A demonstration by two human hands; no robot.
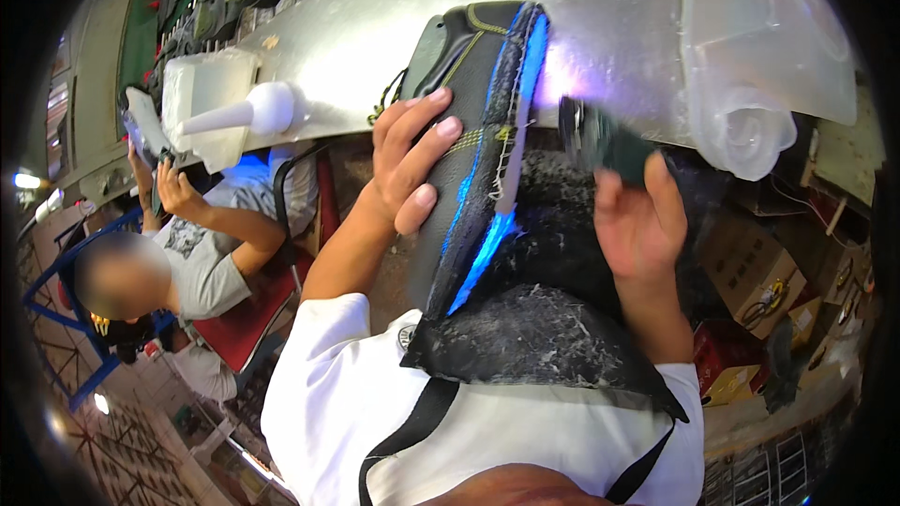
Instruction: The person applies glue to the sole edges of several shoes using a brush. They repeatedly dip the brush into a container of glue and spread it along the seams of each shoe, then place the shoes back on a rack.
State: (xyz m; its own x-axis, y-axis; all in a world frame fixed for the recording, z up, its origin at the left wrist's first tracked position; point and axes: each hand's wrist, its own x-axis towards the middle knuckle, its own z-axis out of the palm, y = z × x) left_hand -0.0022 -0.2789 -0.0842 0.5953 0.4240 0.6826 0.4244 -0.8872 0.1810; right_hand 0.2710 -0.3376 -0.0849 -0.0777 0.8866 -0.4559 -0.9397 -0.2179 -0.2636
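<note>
1. The metal worktop point(609, 9) runs across the top; its near edge lies just behind the shoe, with bare room at its middle.
2. A clear plastic jug point(750, 47) lies at the worktop's right, cut off by the rim.
3. The black shoe point(478, 131) stands steeply, long axis from the apron point(534, 337) up to the worktop, sole edge facing right, lit blue.
4. The left hand point(412, 164) grips the shoe's upper.
5. The right hand point(637, 225) holds a dark tool point(600, 141) just beside the sole; it is blurred and hard to make out.
6. A squeeze bottle point(248, 112) lies left, nozzle pointing left.
</note>
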